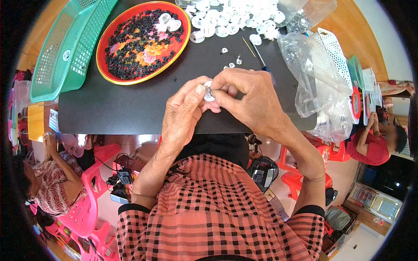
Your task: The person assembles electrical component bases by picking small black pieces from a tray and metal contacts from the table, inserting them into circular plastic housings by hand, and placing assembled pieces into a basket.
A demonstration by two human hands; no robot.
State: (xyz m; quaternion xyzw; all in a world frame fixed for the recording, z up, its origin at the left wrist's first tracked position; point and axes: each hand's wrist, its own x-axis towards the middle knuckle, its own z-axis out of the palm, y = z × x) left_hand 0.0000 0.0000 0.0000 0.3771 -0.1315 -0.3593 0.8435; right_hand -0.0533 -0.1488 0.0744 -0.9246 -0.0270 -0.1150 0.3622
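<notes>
Between the thumb and fingers of my left hand (pixel 185 106) is a small round white plastic piece (pixel 208 96), held just above the table's near half. My right hand (pixel 250 98) is closed in a pinch right against this piece. Whatever its fingertips grip is too small and covered to make out. Beyond my hands lie a few small transparent parts (pixel 238 60). A thin screwdriver (pixel 266 68) with a blue handle rests past my right hand, beside a thin yellowish stick (pixel 248 46).
A red round tray (pixel 101 61) holds many tiny black parts and several white pieces. Left of it stands a green basket (pixel 65 82). White round pieces (pixel 226 19) are heaped at the back. Transparent plastic bags (pixel 320 82) cover the right edge. Two people sit at the sides.
</notes>
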